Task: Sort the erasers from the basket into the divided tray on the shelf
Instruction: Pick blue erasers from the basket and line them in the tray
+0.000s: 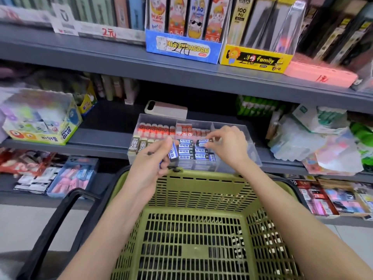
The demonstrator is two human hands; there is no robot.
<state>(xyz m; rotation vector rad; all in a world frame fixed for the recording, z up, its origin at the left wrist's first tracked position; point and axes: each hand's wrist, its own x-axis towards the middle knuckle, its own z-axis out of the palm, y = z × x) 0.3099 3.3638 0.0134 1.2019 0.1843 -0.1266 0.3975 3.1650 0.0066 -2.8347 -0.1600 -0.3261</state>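
The left hand (pixel 150 160) grips a blue-sleeved eraser (pixel 174 153) in curled fingers above the front of the clear divided tray (pixel 251 150). The right hand (pixel 229 147) pinches a second blue eraser (pixel 203 141) between thumb and fingertips over the tray's front middle compartment, on the stacked blue erasers (pixel 191 153). Orange-sleeved erasers (pixel 155 129) fill the tray's back row, grey 2B erasers (pixel 134 146) stand in its front left compartment, and the green basket (pixel 201 178) sits just before the tray.

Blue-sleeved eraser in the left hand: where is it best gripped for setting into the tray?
Probably pinch the blue-sleeved eraser across its two long sides near the upper end, coming from above. It is a small flat-sided block tilted nearly upright in the left hand, so its lower end can lead into the divided tray.
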